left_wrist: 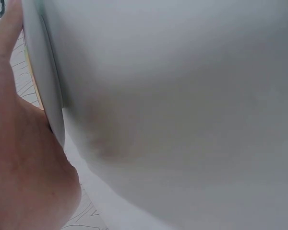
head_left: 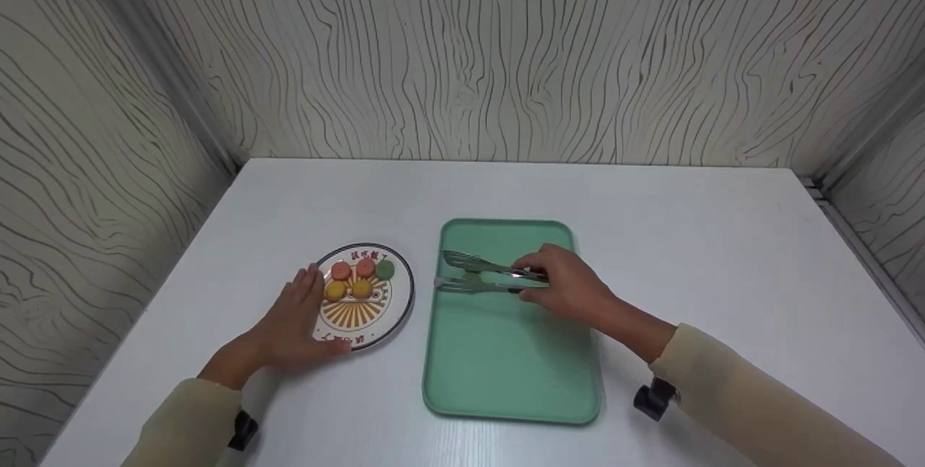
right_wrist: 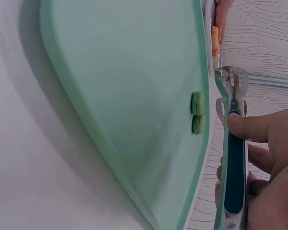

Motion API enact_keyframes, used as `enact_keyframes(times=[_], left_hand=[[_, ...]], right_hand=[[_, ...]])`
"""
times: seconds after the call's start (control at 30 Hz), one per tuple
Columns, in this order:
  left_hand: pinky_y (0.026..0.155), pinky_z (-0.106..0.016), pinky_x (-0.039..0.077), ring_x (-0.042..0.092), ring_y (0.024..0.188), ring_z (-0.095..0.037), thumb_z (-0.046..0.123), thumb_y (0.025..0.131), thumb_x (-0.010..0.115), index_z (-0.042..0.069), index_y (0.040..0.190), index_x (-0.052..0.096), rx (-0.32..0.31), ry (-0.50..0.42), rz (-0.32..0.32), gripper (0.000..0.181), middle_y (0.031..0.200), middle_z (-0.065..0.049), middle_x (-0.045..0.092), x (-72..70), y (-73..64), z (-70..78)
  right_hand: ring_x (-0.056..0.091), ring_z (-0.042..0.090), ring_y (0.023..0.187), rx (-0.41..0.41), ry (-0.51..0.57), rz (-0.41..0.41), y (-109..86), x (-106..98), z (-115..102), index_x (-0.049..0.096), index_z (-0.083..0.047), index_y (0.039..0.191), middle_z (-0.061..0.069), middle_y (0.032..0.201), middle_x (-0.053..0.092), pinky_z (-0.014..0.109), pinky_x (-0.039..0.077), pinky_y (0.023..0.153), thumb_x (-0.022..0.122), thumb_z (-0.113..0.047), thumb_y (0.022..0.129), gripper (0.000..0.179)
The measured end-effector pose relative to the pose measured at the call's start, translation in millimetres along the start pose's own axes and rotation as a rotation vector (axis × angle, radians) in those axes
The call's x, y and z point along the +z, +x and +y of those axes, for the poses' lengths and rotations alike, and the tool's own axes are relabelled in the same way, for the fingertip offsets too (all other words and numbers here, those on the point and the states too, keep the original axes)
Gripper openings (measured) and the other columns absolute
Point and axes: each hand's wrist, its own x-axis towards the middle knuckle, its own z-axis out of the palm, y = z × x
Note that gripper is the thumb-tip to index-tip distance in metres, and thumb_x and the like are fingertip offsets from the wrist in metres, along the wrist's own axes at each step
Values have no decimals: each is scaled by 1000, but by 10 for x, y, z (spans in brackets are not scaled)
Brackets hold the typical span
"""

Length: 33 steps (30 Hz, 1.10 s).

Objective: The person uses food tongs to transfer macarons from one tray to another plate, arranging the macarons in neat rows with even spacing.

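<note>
My right hand grips metal food tongs with dark green handle grips, held over the tray. The tongs' arms stand apart, slotted tips pointing left. Below them, two green macarons lie side by side on the green tray, apart from the tips in the right wrist view. At the left, my left hand touches the rim of a round patterned plate, fingers straight along its left side and thumb at the near edge. On that plate sit two pink macarons, two yellow macarons and one green macaron.
The plate stands just left of the tray on a white table. Behind the table rises a wall with a wavy wood-grain pattern, and similar panels stand at both sides. Dark wrist cameras hang below the sleeves.
</note>
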Motion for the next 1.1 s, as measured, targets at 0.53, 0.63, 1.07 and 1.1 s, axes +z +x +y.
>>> enact_keyframes(times=[0.53, 0.63, 1.07, 1.1], left_hand=[[122, -61, 6, -3, 154, -46, 71, 81, 67, -12, 157, 10, 9, -10, -2, 127, 167, -29, 2, 3, -1, -1], [122, -61, 6, -3, 154, -46, 72, 81, 67, -12, 157, 9, 9, -3, -1, 127, 167, -29, 2, 4, 1, -4], [123, -60, 5, -4, 154, -45, 70, 80, 69, -10, 158, 9, -17, -26, -5, 127, 168, -27, 2, -15, -20, 41], [123, -60, 5, -3, 154, -45, 70, 80, 69, -10, 158, 9, -17, -27, -5, 127, 168, -27, 2, -14, -20, 41]], right_hand=[[56, 16, 83, 3, -12, 5, -97, -17, 238, 77, -8, 114, 3, 92, 62, 37, 50, 75, 80, -7, 85, 29], [56, 16, 83, -11, -19, 0, -101, -18, 261, 77, -8, 115, 3, 92, 62, 37, 51, 74, 80, -8, 86, 29], [56, 15, 83, 14, 4, -2, -64, 45, 280, 77, -8, 115, 2, 94, 63, 38, 52, 77, 79, -7, 86, 29], [56, 14, 84, 15, 5, -3, -61, 53, 280, 77, -8, 115, 1, 94, 63, 37, 51, 77, 79, -7, 86, 29]])
